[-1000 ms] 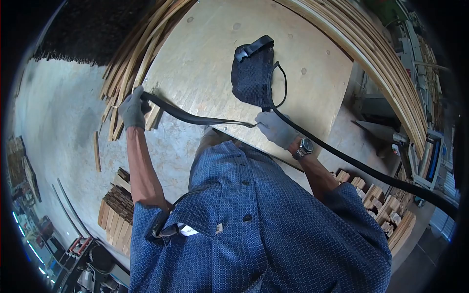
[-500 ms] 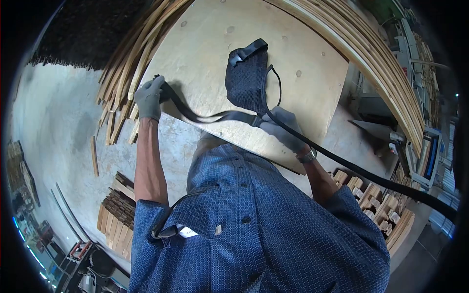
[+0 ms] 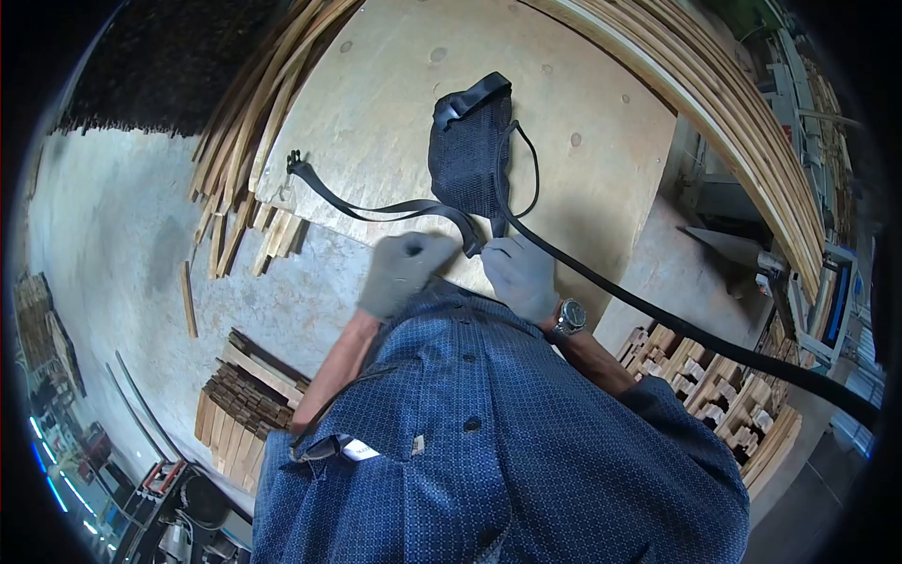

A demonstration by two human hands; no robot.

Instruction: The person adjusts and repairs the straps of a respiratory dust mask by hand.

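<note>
Pinching black strap [image 3: 319,187] at its buckle with right hand [image 3: 520,278], fingertips partly hidden. Curling left hand [image 3: 402,275] just beside, too blurred to tell whether gripping. Can see mesh pouch [image 3: 465,155] beyond right hand; thick cord [image 3: 695,333] passing it, cut off

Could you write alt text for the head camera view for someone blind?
A person's gloved left hand and right hand close together at a black strap by the near edge of a pale wooden board. Beyond lies a black mesh pouch; wooden strips flank the board.
</note>
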